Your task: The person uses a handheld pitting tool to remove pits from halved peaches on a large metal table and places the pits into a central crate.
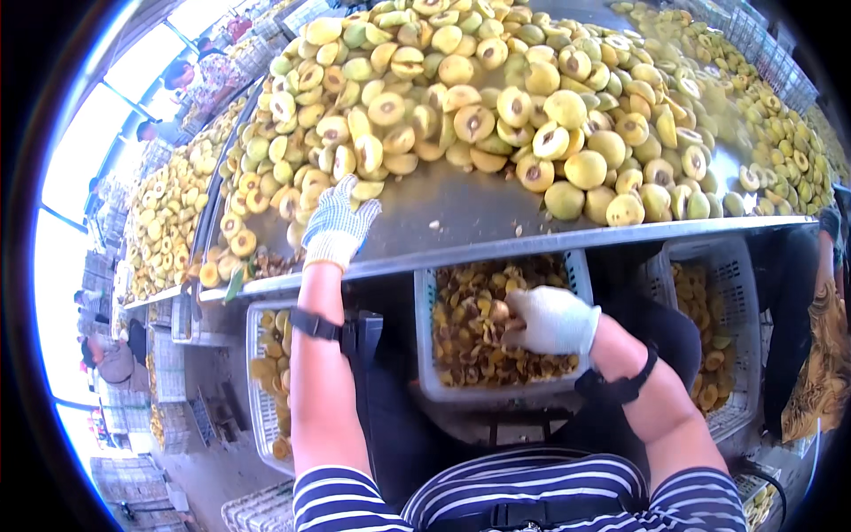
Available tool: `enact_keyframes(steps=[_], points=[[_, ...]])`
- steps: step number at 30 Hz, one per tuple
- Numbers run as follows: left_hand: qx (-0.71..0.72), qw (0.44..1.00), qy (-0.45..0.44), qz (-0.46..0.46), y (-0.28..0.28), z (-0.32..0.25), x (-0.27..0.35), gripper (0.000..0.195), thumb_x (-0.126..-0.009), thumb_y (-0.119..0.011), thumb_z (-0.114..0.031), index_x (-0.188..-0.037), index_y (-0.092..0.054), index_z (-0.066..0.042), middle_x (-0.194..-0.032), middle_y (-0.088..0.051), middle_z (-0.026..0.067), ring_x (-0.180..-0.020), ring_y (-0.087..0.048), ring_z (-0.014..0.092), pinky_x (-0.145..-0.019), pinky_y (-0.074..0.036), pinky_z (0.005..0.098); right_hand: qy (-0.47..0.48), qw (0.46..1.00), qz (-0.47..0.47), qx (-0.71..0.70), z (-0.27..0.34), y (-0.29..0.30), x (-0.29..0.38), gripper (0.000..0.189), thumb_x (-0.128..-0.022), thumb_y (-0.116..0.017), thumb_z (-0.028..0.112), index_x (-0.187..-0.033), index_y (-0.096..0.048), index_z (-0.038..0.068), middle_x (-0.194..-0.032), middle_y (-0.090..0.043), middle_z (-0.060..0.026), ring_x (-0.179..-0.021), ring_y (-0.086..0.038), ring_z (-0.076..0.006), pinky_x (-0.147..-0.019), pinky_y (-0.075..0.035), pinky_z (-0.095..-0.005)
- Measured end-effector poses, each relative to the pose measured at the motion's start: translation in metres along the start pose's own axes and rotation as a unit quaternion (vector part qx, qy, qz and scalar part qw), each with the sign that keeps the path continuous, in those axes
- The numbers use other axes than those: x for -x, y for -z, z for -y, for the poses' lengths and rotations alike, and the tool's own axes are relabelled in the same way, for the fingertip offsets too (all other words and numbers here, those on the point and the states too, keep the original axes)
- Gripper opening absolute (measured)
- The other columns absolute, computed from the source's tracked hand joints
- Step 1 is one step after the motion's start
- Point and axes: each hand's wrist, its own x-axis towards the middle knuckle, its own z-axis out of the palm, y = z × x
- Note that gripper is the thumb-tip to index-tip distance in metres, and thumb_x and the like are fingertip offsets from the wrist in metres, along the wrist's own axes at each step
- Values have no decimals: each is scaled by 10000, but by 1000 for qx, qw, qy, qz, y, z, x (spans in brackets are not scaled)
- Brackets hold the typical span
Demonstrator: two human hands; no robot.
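Observation:
My left hand (pixel 342 216), in a knitted work glove with a blue-dotted palm side, is at the near side of a metal tabletop (pixel 425 206). Its fingers are apart, and a yellow fruit half (pixel 367 191) lies right at the fingertips. Beyond it rises a heap of halved yellow-green stone fruit (pixel 473 124), many with brown centres showing. Below the table edge, my right hand (pixel 555 320), in a white glove, is over a plastic crate (pixel 425 359) of brown and yellow fruit scraps (pixel 465 346). A pale piece shows by its fingertips; whether they grip it is unclear.
A raised metal lip (pixel 425 259) runs along the table front. Crates of fruit halves stand left (pixel 256 392) and right (pixel 748 332) of my legs. Brown scraps and a green leaf (pixel 235 284) lie at the table's left corner. A person's arm (pixel 824 259) is at far right.

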Motion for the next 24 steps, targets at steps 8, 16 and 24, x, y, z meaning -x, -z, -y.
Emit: enact_keyframes(steps=[8,16,24], points=[[-38,990,102,84,-40,20,-56,619,-758,-765,-446,-1218,-615,-60,-1249,-614,208,-1140,-592,372,-961,-480,451,-15,989,-8,-149,16,14,-8,441,-837,-697,375,-1051,-591,4,-876,-684,-236,-855,-675,-408,-777,-538,-437],[249,938,-215,-110,0,-38,40,602,-649,-857,-132,-1184,-599,-33,-1233,-605,173,-1168,-576,361,-998,-482,422,-82,811,-112,-568,31,23,-28,265,-930,-655,303,-961,-545,63,-662,-544,-21,-405,-498,-77,-322,-345,-197],[868,476,29,140,29,-99,102,697,-945,-650,-339,-1450,-340,29,-1322,-559,167,-1241,-537,266,-1055,-438,373,20,790,-117,-602,36,20,-27,374,-856,-758,222,-1090,-568,1,-716,-610,-43,-435,-531,-82,-381,-391,-211]])
